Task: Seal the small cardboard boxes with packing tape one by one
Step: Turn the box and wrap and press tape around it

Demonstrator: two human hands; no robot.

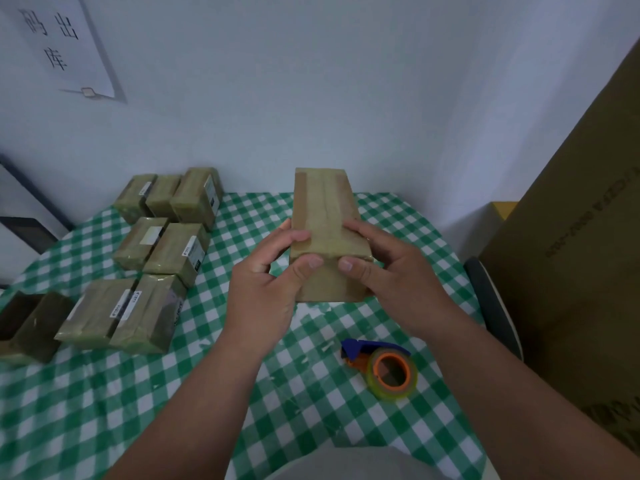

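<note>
A long small cardboard box [323, 206] with tape strips along its top stands at the middle of the table. My left hand [266, 282] grips its near left corner, thumb on the near top edge and fingers curled over the left side. My right hand [391, 271] grips the near right corner in the same way, thumb beside the left thumb. A tape dispenser [384, 367] with a blue handle, orange core and clear roll lies on the cloth near my right forearm; neither hand touches it.
Several taped small boxes [162, 251] sit in rows on the left of the green-checked tablecloth [194, 393]. A darker box [31, 327] lies at the far left edge. A large cardboard carton [581, 258] and a chair back [491, 303] stand close on the right.
</note>
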